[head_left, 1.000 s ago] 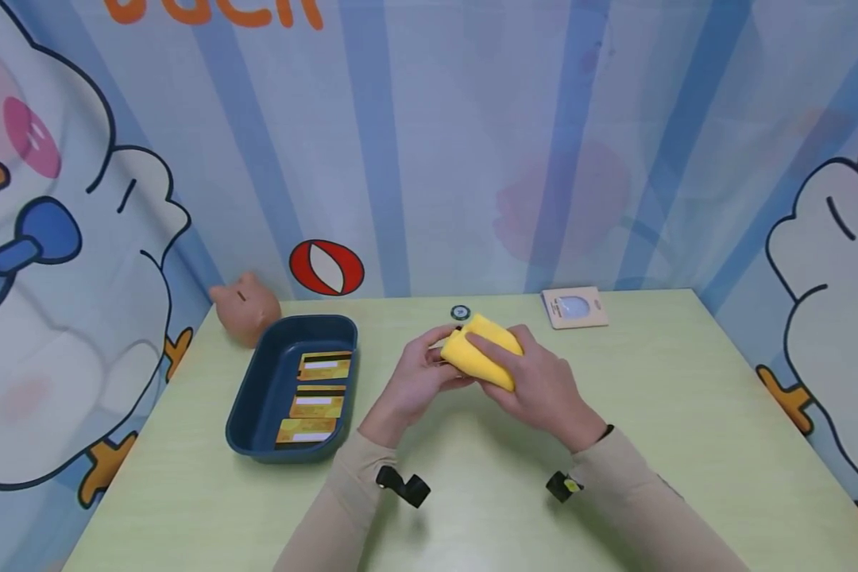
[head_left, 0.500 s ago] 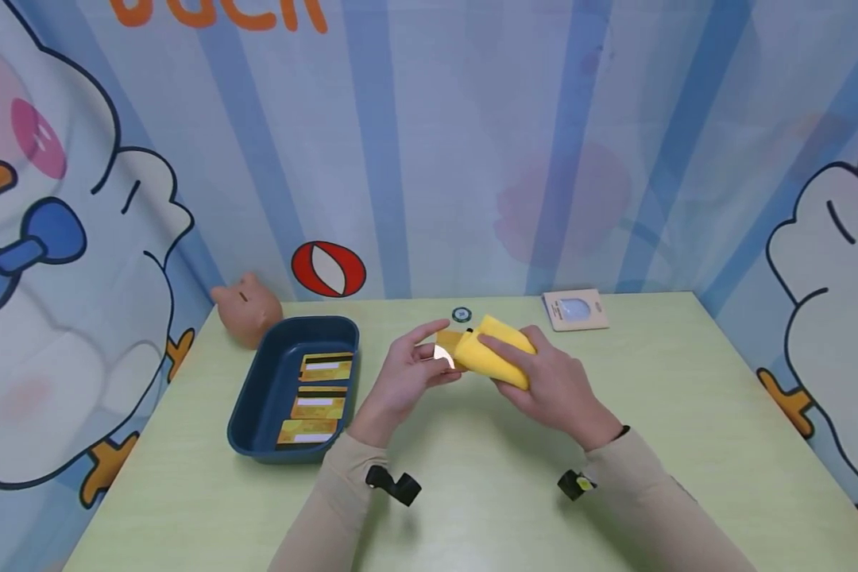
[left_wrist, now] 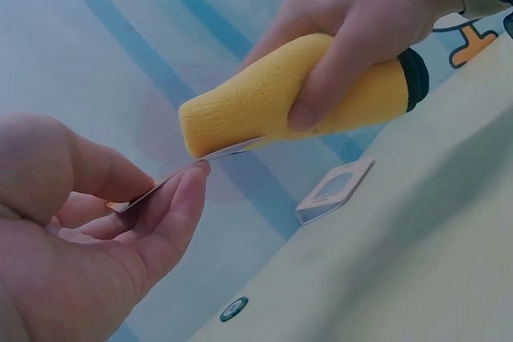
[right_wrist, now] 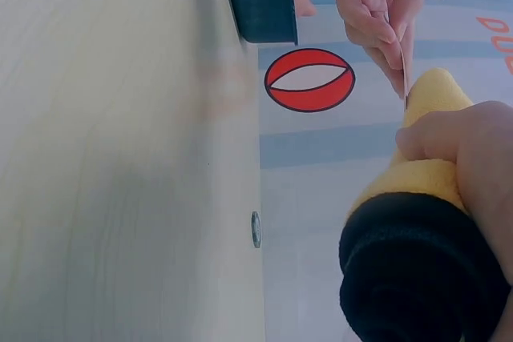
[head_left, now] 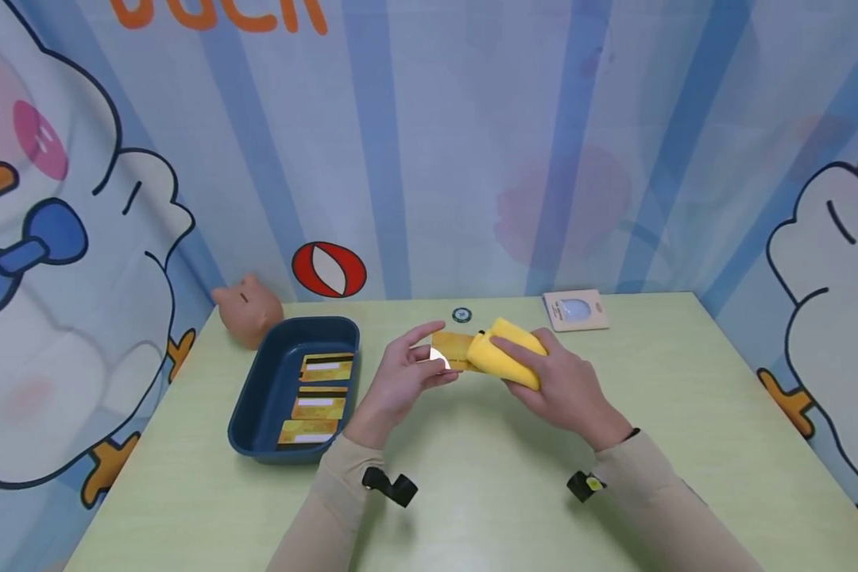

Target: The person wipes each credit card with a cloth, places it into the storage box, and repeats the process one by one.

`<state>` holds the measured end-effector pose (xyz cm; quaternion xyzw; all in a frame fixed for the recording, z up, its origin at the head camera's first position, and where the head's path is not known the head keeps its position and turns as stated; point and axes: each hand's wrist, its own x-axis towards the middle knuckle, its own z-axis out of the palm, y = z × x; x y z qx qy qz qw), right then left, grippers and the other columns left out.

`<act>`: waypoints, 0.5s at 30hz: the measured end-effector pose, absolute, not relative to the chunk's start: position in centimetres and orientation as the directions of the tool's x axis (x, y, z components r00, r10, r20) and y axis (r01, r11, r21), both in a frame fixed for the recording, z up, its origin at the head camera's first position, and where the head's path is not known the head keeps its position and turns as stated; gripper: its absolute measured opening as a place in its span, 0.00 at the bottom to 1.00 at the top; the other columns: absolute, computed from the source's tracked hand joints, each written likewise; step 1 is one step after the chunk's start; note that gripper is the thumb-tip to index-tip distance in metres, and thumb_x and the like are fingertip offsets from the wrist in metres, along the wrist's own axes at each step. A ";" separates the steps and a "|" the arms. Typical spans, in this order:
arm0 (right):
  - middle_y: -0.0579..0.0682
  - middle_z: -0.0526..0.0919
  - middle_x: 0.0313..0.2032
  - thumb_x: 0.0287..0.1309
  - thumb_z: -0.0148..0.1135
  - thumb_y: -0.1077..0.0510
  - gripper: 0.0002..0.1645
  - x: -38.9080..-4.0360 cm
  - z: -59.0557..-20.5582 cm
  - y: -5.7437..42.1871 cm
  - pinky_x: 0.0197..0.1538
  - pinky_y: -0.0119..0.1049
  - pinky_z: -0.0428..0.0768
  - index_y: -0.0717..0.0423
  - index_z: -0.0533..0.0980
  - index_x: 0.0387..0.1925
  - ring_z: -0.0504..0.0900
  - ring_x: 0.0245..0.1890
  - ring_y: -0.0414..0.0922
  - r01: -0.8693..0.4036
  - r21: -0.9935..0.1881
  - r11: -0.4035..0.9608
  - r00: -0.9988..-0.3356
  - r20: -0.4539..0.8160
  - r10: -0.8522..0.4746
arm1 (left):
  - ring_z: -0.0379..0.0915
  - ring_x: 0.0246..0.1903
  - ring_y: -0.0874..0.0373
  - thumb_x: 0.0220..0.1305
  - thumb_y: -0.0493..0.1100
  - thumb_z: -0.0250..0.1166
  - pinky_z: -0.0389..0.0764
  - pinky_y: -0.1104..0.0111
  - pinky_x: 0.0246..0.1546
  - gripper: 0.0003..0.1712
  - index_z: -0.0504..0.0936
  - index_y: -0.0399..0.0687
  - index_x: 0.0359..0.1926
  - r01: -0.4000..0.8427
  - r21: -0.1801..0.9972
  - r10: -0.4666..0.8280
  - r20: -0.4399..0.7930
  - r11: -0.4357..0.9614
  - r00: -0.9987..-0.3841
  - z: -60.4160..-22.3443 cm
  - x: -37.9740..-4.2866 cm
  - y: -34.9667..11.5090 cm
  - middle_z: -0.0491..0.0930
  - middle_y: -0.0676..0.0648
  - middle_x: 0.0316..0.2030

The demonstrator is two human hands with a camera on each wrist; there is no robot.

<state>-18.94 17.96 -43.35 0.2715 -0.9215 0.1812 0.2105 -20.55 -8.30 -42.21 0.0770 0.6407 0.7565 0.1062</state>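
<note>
In the head view my left hand (head_left: 393, 385) pinches a gold card (head_left: 456, 346) by its left end, with bright glare on the surface. My right hand (head_left: 572, 389) grips a folded, fuzzy yellow cloth (head_left: 500, 359), which covers the card's right end. The left wrist view shows the card almost edge-on, its far part right at the underside of the cloth (left_wrist: 240, 106). A black edge of the cloth (right_wrist: 409, 254) faces the right wrist camera. Both hands hold these things above the light green table (head_left: 472, 492).
To the left stands a dark blue tray (head_left: 246, 397) with three gold cards (head_left: 319, 403) inside. A pink piggy bank (head_left: 249, 314) sits behind it. Near the back edge lie a round chip (head_left: 461, 315) and a small flat box (head_left: 575, 310). A printed curtain (head_left: 457, 143) hangs behind.
The right hand has moved rightward with the cloth, exposing more of the card, which was hidden under the cloth. The left hand has shifted slightly left, still pinching the card.
</note>
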 end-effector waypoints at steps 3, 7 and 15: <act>0.57 0.76 0.48 0.60 0.76 0.49 0.38 -19.0 -43.5 18.0 0.25 0.38 0.77 0.36 0.75 0.71 0.74 0.29 0.45 -0.573 -0.224 0.789 -0.769 0.479 -0.422 | 0.81 0.57 0.31 0.71 0.22 0.55 0.88 0.62 0.49 0.37 0.66 0.45 0.78 -0.065 0.986 0.259 -0.023 -0.154 -0.966 -42.2 -20.5 -8.4 0.78 0.28 0.61; 0.57 0.75 0.48 0.60 0.76 0.49 0.38 -19.1 -43.7 18.1 0.26 0.38 0.77 0.36 0.75 0.71 0.74 0.29 0.45 -0.564 -0.226 0.794 -0.777 0.471 -0.418 | 0.83 0.55 0.35 0.71 0.22 0.56 0.88 0.62 0.49 0.37 0.66 0.45 0.78 -0.078 0.985 0.254 -0.036 -0.156 -0.966 -42.3 -20.5 -8.6 0.75 0.25 0.63; 0.58 0.75 0.48 0.60 0.76 0.50 0.38 -19.1 -44.0 18.6 0.24 0.37 0.74 0.37 0.75 0.72 0.72 0.27 0.44 -0.563 -0.231 0.794 -0.778 0.471 -0.415 | 0.84 0.54 0.35 0.72 0.22 0.55 0.88 0.62 0.48 0.36 0.67 0.46 0.77 -0.108 0.980 0.244 -0.065 -0.168 -0.968 -42.2 -20.5 -8.8 0.77 0.26 0.62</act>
